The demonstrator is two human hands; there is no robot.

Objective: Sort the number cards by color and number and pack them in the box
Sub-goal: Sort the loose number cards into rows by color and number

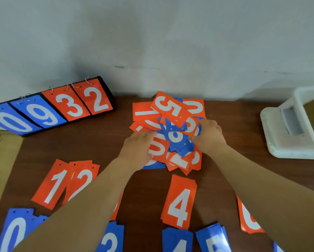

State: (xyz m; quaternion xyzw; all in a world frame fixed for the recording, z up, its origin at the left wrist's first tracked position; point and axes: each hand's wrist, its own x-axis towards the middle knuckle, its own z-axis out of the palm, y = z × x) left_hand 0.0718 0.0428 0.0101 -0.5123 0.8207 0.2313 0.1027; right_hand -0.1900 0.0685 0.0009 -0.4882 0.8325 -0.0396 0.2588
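Observation:
A mixed heap of red and blue number cards lies at the middle of the brown table. My left hand rests on the heap's left side, on a red card. My right hand pinches the right edge of a blue 8 card on top of the heap. Sorted piles lie nearer me: red 1, red 2, red 4, a partly hidden red card, blue 0, blue 3, blue 4, blue 5.
A black flip scoreboard showing 0 9 3 2 stands at the back left against the wall. A white plastic box sits at the right edge. Brown cardboard lies at the left edge.

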